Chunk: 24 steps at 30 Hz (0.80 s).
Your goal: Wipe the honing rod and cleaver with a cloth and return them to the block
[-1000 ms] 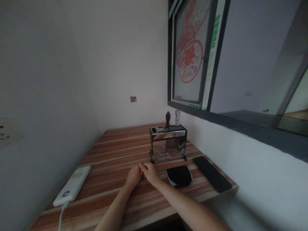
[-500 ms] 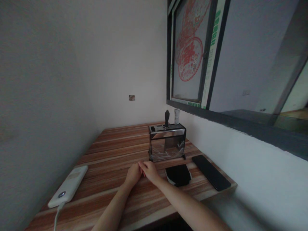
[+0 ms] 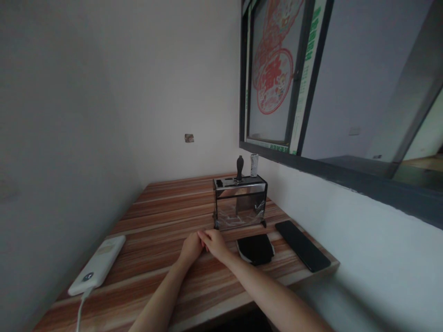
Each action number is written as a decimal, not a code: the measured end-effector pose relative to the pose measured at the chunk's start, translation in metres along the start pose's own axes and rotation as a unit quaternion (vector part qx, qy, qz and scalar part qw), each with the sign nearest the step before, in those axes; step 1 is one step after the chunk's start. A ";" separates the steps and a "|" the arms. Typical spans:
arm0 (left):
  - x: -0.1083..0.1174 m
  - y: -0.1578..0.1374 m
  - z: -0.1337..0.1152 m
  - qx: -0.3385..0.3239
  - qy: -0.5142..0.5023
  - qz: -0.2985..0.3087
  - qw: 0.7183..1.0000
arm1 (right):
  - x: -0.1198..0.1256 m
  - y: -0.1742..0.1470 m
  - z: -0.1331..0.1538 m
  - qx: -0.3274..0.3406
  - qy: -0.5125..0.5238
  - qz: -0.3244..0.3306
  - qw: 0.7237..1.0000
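Note:
On the wood-grain table, my left hand [image 3: 191,246] and my right hand [image 3: 215,244] rest together, fingers closed and curled in against each other. No object shows between them, though the inner fingers are hidden. Just behind them stands a knife block [image 3: 240,203] with a slotted top and a clear front, partly covered by crinkled film. A dark handle [image 3: 240,167] sticks up from its top, beside a pale, wrapped-looking upright piece [image 3: 254,165]. To the right of my right hand lies a flat black pouch-like item [image 3: 255,249] with a light edge.
A black phone [image 3: 302,246] lies near the table's right edge. At the left, a white power bank [image 3: 98,265] has a white cable [image 3: 80,309] plugged in. Walls border the table [image 3: 155,207] at the left and back; a dark-framed window [image 3: 270,150] is at the right.
The view has tilted very slightly, so everything sits a little higher or lower in the picture. Both hands stay folded together in the same place on the table.

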State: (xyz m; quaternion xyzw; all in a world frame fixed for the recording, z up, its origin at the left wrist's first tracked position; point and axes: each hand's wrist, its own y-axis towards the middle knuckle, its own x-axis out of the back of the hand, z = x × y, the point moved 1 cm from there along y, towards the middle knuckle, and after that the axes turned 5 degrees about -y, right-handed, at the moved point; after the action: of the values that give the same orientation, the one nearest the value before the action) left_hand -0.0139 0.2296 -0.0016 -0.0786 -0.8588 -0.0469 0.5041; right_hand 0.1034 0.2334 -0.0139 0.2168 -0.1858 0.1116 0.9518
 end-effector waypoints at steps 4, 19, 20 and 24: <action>0.000 0.000 0.000 -0.009 -0.009 -0.007 1.000 | 0.001 -0.001 0.001 0.001 -0.015 0.001 1.000; -0.002 0.000 0.003 -0.004 0.003 0.016 1.000 | 0.005 -0.002 0.007 0.018 -0.054 0.008 0.998; -0.002 0.000 0.003 -0.004 0.004 0.015 1.000 | 0.005 -0.002 0.007 0.018 -0.057 0.009 0.998; -0.002 0.000 0.002 -0.009 0.004 0.014 1.000 | 0.006 -0.002 0.008 0.017 -0.066 0.010 0.998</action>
State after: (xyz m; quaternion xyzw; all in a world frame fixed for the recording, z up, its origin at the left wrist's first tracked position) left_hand -0.0148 0.2296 -0.0043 -0.0949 -0.8550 -0.0480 0.5076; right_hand 0.1071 0.2285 -0.0061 0.2380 -0.2485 0.1101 0.9324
